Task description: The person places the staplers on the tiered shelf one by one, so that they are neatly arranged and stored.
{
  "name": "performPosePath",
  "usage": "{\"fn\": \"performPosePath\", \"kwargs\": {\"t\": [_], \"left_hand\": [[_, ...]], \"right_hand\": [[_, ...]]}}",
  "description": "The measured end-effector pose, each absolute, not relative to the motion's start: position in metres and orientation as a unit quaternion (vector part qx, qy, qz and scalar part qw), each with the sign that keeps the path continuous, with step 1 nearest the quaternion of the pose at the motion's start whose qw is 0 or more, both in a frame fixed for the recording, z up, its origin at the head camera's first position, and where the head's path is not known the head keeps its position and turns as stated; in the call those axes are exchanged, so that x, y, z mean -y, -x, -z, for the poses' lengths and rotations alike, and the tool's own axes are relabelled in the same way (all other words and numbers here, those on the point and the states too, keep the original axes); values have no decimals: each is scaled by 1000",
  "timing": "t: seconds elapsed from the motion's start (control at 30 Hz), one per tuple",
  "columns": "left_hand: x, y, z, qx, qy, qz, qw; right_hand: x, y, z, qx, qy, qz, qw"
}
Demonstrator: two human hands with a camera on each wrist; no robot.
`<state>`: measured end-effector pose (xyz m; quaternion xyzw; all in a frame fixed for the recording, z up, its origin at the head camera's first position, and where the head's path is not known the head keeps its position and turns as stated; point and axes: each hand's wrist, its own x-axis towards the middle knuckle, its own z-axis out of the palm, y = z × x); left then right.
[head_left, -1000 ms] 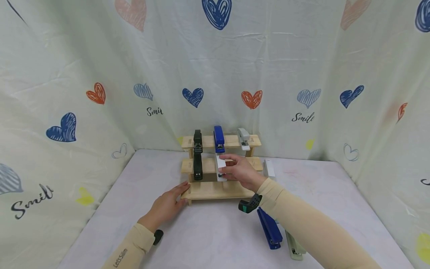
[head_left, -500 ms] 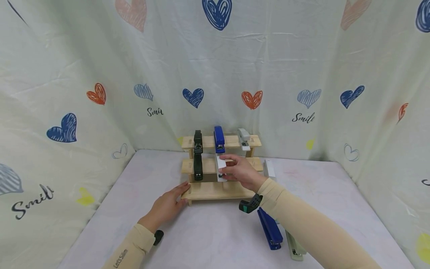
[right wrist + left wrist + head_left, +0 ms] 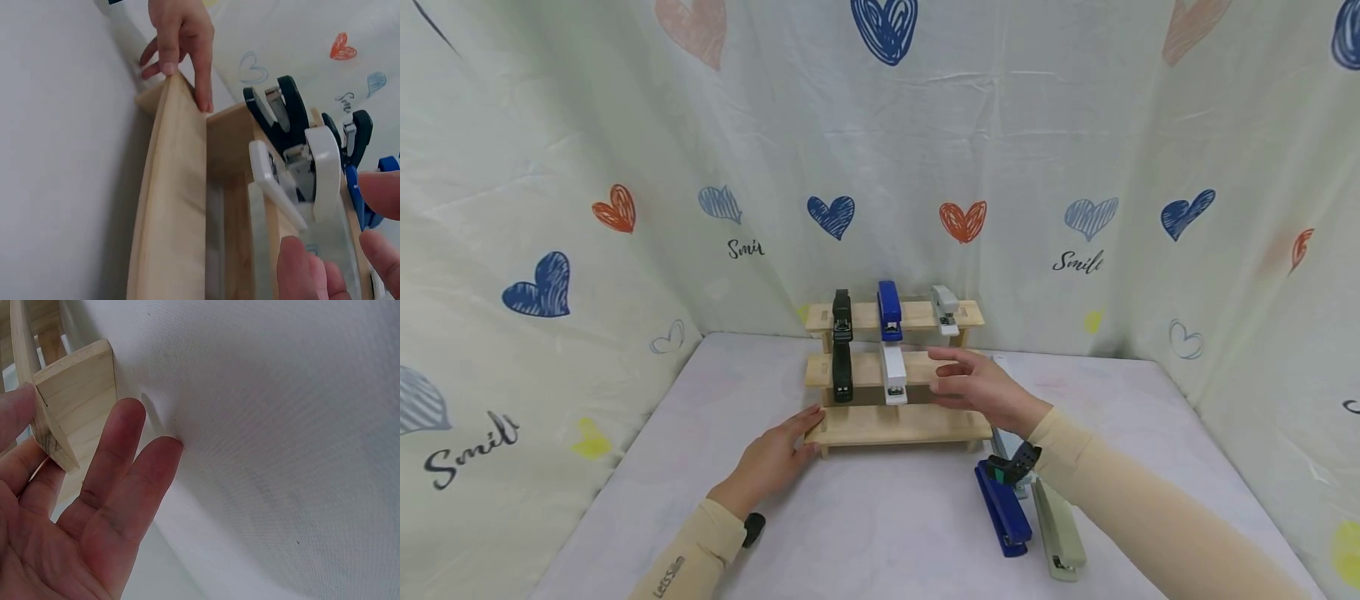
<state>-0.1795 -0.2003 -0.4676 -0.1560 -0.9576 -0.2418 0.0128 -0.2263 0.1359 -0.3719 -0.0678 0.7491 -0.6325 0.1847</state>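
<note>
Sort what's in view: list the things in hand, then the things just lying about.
In hand: wooden rack, steadied by the left hand; white stapler on its middle shelf, right hand just beside it.

Lying about: blue stapler and pale green stapler on the table.

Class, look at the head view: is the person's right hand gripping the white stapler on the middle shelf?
No. The right hand hovers open beside the white stapler, its fingers clear of it.

"Smil" on curtain (image 3: 1078,262), "LetsSlim" on sleeve (image 3: 667,575)
</note>
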Motion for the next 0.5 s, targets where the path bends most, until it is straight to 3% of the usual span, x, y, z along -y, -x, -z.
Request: {"fn": "performPosePath", "kwargs": {"t": [0.5], "left_hand": [[198,178,466,959,154,238,12]], "right_hand": [[-251,173,404,-819,0,547,173]]}}
